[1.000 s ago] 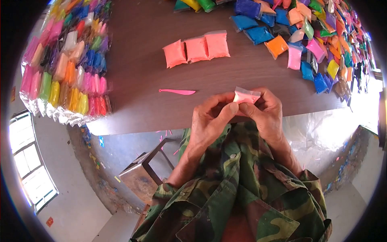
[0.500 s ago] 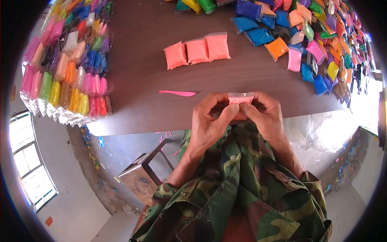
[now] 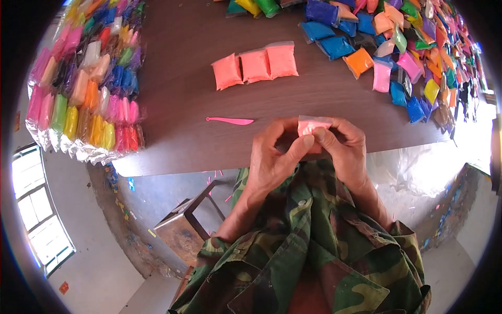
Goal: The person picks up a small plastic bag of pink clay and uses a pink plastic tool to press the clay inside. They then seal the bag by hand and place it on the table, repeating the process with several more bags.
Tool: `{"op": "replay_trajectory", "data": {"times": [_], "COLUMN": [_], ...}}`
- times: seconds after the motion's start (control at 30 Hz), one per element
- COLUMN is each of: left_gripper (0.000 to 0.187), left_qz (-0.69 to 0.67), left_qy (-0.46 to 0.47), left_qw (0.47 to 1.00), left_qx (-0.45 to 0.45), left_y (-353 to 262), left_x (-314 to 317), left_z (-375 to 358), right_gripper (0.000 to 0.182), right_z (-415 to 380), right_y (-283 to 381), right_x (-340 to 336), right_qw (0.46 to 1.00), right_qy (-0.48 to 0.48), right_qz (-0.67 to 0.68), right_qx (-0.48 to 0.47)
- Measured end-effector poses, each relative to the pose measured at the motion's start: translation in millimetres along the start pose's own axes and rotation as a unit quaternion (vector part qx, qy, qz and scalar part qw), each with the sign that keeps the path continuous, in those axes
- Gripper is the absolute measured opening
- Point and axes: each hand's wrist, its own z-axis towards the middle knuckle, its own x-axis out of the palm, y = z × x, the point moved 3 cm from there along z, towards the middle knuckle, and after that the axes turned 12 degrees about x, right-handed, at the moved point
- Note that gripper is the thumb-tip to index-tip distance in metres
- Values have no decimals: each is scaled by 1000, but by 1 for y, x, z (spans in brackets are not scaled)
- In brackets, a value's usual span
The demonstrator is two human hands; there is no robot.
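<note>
While the left hand (image 3: 272, 155) and right hand (image 3: 344, 150) close in a snug pinch on a pink packet (image 3: 309, 125) by the table's (image 3: 175, 118) near edge, the step looks like pressing it — next move calls for even, gentle pressure from both sides.

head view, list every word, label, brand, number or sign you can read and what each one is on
There is no readable text.
Held pink packet: no lettering can be made out.
Three pink packets in a row: none visible.
Pink knife: none visible.
Small red-orange patch at lower left: too small to tell.
</note>
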Motion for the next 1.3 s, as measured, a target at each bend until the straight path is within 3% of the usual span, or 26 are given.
{"op": "replay_trajectory", "data": {"times": [0.13, 0.23, 0.37, 0.43, 0.53, 0.57, 0.67, 0.8, 0.93, 1.03, 1.13, 1.3], "left_gripper": [24, 19, 18, 22, 32, 43, 48, 47, 26, 19, 20, 23], "left_qz": [-10, 128, 238, 284, 318, 258, 183, 226, 78, 27, 103, 55], "left_qy": [20, 33, -39, -70, -13, 21, -4, -19, 6, 1, 18, -6], "left_qw": [999, 991, 961, 940, 919, 940, 967, 966, 997, 999, 994, 998], "left_qx": [-46, 22, 135, 174, 232, 223, 178, 122, -11, -47, -27, -15], "left_y": [5, -2, -6, -5, -8, -10, -12, -14, -2, -1, 0, -8], "left_x": [-2, -7, -1, 0, 9, 13, 14, 1, 8, 9, 8, 9], "left_z": [-4, -1, -3, -2, -5, -8, -10, -4, -3, -3, -3, -1], "right_gripper": [17, 23, 40, 46, 47, 46, 42, 36, 35, 35, 32, 29], "right_z": [1, 0, -3, -8, -10, -9, -7, -7, -4, -4, -4, -5], "right_y": [-8, -8, -1, 6, 5, 4, 1, -6, -5, 0, -3, 5], "right_x": [-6, -5, 1, 5, 6, 6, -1, -11, 1, 4, -2, 1], "right_qw": [999, 999, 998, 999, 1000, 1000, 999, 997, 996, 995, 996, 995], "right_qy": [10, 5, -47, -20, 7, 14, -6, 7, -21, -37, -17, -23], "right_qz": [28, 0, -30, -34, -26, -21, 14, 52, 68, 72, 56, 68], "right_qx": [16, 35, -15, -6, 10, 16, 44, 63, 57, 56, 73, 71]}}
